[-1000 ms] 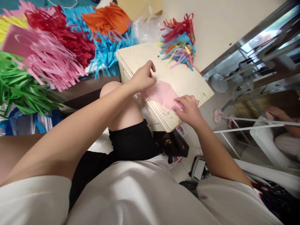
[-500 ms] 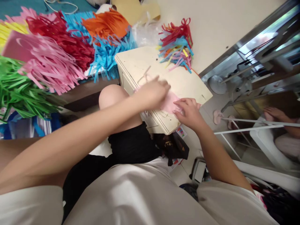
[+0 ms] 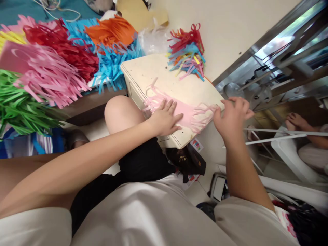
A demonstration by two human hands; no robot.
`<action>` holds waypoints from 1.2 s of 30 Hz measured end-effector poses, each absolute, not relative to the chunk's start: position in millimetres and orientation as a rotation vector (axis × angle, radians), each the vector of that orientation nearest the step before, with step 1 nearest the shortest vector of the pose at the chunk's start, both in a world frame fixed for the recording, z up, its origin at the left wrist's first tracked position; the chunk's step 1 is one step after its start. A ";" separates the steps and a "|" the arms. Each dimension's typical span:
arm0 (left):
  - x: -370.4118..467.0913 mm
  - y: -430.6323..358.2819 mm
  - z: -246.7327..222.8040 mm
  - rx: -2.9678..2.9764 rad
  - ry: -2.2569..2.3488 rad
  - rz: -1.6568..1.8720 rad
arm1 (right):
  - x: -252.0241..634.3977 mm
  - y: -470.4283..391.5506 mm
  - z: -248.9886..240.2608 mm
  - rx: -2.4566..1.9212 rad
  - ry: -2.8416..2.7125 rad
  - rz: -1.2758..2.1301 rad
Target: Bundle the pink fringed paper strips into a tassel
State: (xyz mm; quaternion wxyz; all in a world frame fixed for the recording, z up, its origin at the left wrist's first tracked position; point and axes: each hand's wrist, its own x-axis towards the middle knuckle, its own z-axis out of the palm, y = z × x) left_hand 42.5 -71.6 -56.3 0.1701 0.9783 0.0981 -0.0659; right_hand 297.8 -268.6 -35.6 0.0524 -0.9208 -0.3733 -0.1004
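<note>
A pale pink fringed sheet (image 3: 186, 113), cut into thin strips at both ends, lies across the cream cabinet top (image 3: 164, 68). My left hand (image 3: 165, 118) rests flat on the sheet's middle, fingers spread. Off the cabinet's right corner, my right hand (image 3: 232, 114) has its thumb and forefinger pinched at the ends of the right-hand strips; its other fingers stick out to the side. Toward the back of the cabinet top sits a pile of multicoloured fringed pieces (image 3: 187, 51), red, blue, yellow and pink.
Left of the cabinet lie fringed bundles: pink (image 3: 51, 75), green (image 3: 23, 102), red (image 3: 64, 48), blue (image 3: 118, 59) and orange (image 3: 112, 30). A clear plastic bag (image 3: 155, 39) is behind the cabinet. Below stands a dark bag (image 3: 189, 159). A mirror at right reflects a white chair (image 3: 294, 153).
My left hand has flattened onto the sheet. My right hand has moved right to the strip ends, and the right-hand fringe now lies spread out in view.
</note>
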 end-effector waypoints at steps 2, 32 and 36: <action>40.8 -75.3 -61.0 2.790 0.263 -0.157 | 274.1 -268.0 -35.4 -2.678 -1.312 -0.325; 48.8 -14.0 -61.2 2.691 0.480 0.061 | 219.1 -231.6 -49.7 -2.628 -1.168 0.503; 50.0 -11.1 -57.5 2.724 0.540 0.026 | 211.7 -227.6 -46.0 -2.694 -1.157 0.491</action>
